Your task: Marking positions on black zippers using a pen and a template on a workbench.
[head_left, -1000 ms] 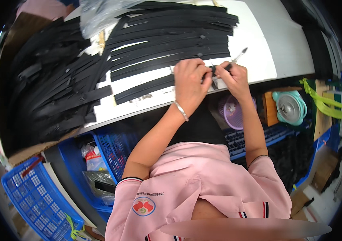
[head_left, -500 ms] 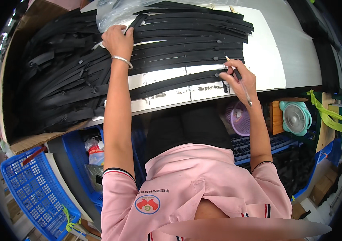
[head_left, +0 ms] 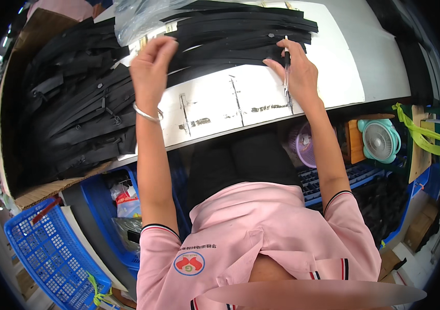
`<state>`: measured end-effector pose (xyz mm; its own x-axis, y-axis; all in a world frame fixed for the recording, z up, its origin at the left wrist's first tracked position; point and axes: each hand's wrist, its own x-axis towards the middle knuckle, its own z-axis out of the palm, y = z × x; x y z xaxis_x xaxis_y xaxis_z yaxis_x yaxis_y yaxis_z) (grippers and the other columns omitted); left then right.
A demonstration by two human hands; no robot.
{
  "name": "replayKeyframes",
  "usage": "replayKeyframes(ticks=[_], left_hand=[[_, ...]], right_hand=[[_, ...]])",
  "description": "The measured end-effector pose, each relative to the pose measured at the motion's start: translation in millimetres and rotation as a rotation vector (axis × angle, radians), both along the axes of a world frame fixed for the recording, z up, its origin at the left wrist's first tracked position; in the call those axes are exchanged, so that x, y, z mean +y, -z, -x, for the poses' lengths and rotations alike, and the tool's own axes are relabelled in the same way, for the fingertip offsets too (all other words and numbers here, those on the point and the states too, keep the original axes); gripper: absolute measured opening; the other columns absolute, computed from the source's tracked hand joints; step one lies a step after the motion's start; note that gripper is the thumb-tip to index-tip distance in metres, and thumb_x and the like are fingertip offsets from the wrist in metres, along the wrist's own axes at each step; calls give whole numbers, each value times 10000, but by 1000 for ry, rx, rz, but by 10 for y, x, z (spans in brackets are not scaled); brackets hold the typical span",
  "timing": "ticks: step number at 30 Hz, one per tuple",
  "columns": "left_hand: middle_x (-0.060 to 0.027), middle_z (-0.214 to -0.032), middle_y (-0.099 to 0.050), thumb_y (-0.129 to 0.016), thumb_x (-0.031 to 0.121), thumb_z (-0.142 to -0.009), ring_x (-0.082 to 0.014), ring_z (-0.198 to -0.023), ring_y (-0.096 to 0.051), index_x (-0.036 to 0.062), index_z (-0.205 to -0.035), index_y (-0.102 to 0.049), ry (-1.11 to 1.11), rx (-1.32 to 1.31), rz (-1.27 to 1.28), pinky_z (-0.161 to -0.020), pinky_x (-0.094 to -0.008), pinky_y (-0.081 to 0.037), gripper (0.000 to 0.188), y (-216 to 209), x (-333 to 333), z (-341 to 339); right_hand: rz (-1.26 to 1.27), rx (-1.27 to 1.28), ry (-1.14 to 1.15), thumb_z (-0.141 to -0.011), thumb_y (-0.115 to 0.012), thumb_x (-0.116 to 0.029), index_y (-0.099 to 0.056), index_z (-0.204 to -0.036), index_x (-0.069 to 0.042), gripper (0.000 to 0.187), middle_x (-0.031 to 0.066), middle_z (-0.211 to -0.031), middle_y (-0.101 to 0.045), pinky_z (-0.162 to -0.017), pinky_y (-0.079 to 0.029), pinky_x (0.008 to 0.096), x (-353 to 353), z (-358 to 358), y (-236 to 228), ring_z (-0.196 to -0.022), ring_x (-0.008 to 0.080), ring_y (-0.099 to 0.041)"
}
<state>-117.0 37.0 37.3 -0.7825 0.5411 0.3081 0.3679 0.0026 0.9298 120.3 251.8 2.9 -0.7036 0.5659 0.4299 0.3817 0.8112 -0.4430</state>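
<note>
My right hand (head_left: pixel 302 72) grips a pen (head_left: pixel 286 77) with a clear barrel, held nearly upright in the view. Its fingertips are at the right part of a row of long black zippers (head_left: pixel 230 39), close to a small grey tab (head_left: pixel 271 35). My left hand (head_left: pixel 151 67) is above the zippers' left ends, with its fingers curled together. Whatever it may hold is hidden. The zippers lie side by side across a white board (head_left: pixel 209 103) marked with dark lines and smudges along its near part.
A cardboard box (head_left: pixel 10 129) at the left is heaped with more black zippers (head_left: pixel 75 103). Clear plastic (head_left: pixel 137 20) lies at the far edge. Below the table are blue crates (head_left: pixel 54 258), a purple basket (head_left: pixel 302 147) and a turquoise fan (head_left: pixel 380 139).
The nearer zippers have gone from the near part of the board, baring its markings. My right hand has moved away from me and slightly left with the pen, now more upright. My left fingers have curled.
</note>
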Motion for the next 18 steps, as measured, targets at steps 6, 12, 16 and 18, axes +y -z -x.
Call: replayKeyframes(ticks=[6,12,16,18], left_hand=[[-67,-902,-768,-770,137,-910,-171,-812,-699,54,-1018,-778,313,335,419,-784,-270,-525,137,113,149,-777],[-69,-924,-768,-758,167,-900,-257,-852,-692,62,-980,-787,408,405,331,-806,-351,-524,135,281,338,-1096],[-77,-921,-749,-771,161,-890,-264,-861,-689,46,-985,-779,351,415,247,-807,-359,-527,149,358,254,-1109],[-77,-926,-746,-774,160,-887,-266,-863,-688,43,-984,-775,309,417,201,-806,-360,-528,153,385,181,-1061]], right_hand=[[250,294,26,-911,-795,-104,-677,-1200,-45,317,87,-1017,-739,-696,-558,290,-186,-308,-65,-791,202,-728],[-34,134,-181,-829,-808,-50,-676,-1206,-68,400,82,-1200,-751,-1036,-489,417,-776,-610,53,-1194,278,-685],[-175,-6,-176,-835,-818,-96,-652,-1257,-81,454,82,-1307,-718,-1185,-357,477,-706,-855,132,-1323,245,-618],[-223,-13,-150,-865,-792,-89,-645,-1266,-70,428,89,-1331,-710,-1200,-346,480,-513,-1022,161,-1333,257,-613]])
